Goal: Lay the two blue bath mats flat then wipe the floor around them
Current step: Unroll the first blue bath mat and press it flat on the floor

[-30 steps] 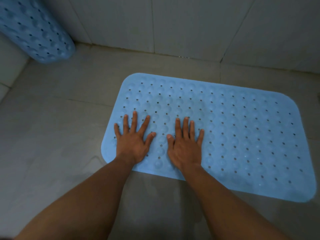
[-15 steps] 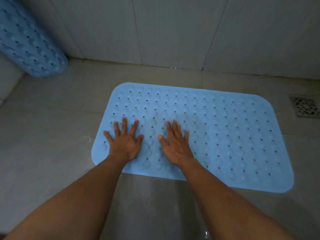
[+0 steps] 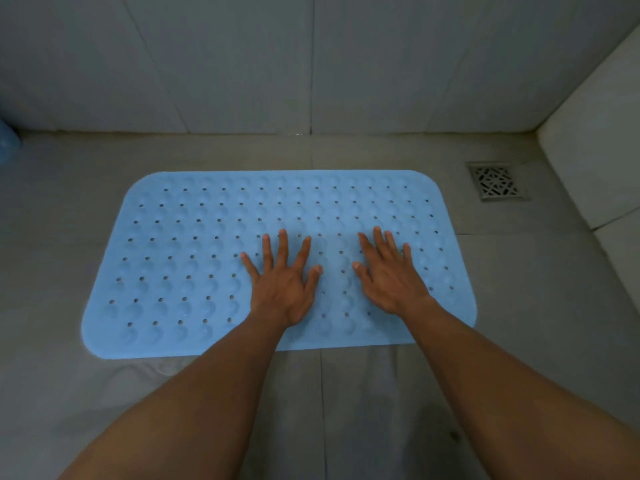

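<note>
Looking down through the head camera, we are pressing both palms onto a blue bath mat (image 3: 194, 265) that is lying flat on the tiled floor (image 3: 519, 306). Our left hand (image 3: 282, 289) is resting near the mat's middle, fingers straight and spread, gripping nothing. Our right hand (image 3: 391, 278) is lying beside it toward the right end, fingers straight, also holding nothing. A metal floor drain (image 3: 497, 181) is sitting beyond the mat's far right corner. A blue sliver (image 3: 6, 140) is showing at the left edge, too little to identify.
</note>
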Available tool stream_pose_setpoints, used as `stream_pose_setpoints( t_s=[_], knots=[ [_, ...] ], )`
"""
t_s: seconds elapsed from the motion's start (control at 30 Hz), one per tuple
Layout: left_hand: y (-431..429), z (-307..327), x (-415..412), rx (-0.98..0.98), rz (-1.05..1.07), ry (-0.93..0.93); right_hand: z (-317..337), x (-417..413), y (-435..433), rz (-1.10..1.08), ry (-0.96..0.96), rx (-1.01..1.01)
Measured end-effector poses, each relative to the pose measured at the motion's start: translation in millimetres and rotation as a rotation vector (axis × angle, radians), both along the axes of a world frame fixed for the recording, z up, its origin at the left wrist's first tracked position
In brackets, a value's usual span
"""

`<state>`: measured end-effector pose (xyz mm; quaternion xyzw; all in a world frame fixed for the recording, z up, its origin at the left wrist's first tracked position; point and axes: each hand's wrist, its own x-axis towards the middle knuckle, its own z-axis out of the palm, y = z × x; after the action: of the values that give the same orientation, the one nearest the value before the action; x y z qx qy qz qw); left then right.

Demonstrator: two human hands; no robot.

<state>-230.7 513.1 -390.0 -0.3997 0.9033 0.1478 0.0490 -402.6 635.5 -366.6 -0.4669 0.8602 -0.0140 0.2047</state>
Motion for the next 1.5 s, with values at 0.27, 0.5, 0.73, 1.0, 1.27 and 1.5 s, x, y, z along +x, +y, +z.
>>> stream_pose_setpoints(
  t_s=[0.27, 0.5, 0.73, 1.0, 1.27, 1.5],
  knots=[
    [30.7, -18.5, -55.2, 0.005, -0.062, -0.069, -25.6, -38.5, 35.7, -0.114, 0.013, 0.088],
    [32.8, -24.2, -56.5, -0.087, -0.055, -0.108, -44.2, -32.8, 38.4, -0.119, 0.120, -0.035],
    [33.4, -22.8, -59.4, -0.097, -0.038, -0.125, -51.4, -31.3, 37.2, -0.129, 0.175, -0.080],
    [35.4, -23.2, -57.1, -0.102, -0.041, -0.109, -50.6, -30.2, 38.7, -0.132, 0.178, -0.100],
    [28.2, -20.6, -54.8, 0.003, -0.065, -0.086, -39.1, -32.2, 36.7, -0.121, 0.086, 0.017],
    [19.0, 0.4, -11.8, 0.082, -0.049, 0.044, -11.0, -4.5, 21.9, -0.084, 0.031, 0.061]
  ],
)
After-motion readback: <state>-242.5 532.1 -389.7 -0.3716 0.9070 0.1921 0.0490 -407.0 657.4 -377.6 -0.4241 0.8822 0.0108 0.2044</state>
